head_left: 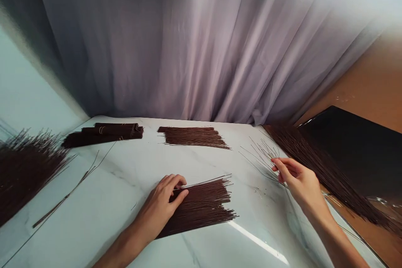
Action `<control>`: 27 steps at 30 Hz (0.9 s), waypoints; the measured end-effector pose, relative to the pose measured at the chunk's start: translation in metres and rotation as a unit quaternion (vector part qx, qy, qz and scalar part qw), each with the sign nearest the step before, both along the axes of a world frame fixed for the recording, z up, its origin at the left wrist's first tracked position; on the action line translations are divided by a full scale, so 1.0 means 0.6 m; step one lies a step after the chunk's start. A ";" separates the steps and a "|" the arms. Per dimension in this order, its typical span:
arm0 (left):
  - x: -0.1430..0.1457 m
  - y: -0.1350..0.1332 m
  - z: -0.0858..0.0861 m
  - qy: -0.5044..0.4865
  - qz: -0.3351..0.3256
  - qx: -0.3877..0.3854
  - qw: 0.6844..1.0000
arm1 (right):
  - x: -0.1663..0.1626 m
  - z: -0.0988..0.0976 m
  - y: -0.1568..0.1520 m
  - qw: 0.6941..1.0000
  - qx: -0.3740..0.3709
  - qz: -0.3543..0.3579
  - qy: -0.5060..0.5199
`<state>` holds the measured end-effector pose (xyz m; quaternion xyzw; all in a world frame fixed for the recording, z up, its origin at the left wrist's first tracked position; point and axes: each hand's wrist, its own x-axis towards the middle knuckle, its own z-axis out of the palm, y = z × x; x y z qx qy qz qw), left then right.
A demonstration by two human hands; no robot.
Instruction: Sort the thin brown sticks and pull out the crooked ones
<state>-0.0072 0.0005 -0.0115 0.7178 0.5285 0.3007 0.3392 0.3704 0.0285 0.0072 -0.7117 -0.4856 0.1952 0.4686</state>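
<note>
Dark brown thin sticks lie side by side in a flat layer (204,201) on the white marbled table. My left hand (168,197) rests over the left part of this layer, fingers curled and thumb across it, closed on a thin brown stick at its far edge. Several sticks stick out unevenly at the layer's right end. To the right, my right hand (292,173) is raised over the table and pinches a small fanned bunch of thin sticks (262,157), their tips spreading up and left.
Another flat layer of sticks (194,137) lies farther back, left of it tied dark bundles (106,133). A large pile (28,167) is at far left, with loose sticks (67,196) beside it. A long bundle (317,163) lies along the right edge. A grey curtain (194,42) hangs behind.
</note>
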 end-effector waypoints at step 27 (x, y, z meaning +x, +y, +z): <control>0.012 0.011 -0.022 0.193 -0.026 0.133 0.972 | -0.249 -0.070 0.268 0.854 0.107 0.297 -0.413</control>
